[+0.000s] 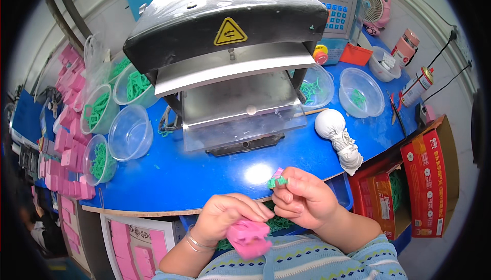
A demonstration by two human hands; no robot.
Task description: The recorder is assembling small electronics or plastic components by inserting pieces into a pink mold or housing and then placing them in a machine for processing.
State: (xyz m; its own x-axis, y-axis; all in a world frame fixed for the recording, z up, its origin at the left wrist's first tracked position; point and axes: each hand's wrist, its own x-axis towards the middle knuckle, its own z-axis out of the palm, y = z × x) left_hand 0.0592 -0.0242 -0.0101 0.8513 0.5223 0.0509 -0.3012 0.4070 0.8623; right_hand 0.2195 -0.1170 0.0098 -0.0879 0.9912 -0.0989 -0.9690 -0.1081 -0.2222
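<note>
Left fingers (246, 206) are gripping a pink block (247, 238), right fingers (292, 196) pinching a green piece (277, 183); tubs (109, 176) are holding more, work seemingly standing midway.

One feed on my end: head camera, left of a side-by-side pair, wide fisheye, upright. I look from head height, down and forward across the bench (179, 188). Nearest my lens: sweater (317, 259) at 6 o'clock. Left hand (227, 213) between 6 and 7, right hand (307, 198) at 5, both close, seen from above. Press (225, 34) at 12, front toward me, farther out. Fan (373, 6) between 1 and 2, well back. Carton (424, 177) between 3 and 4; pink blocks (71, 147) near 9. Bench's front edge bows; corners go black.
</note>
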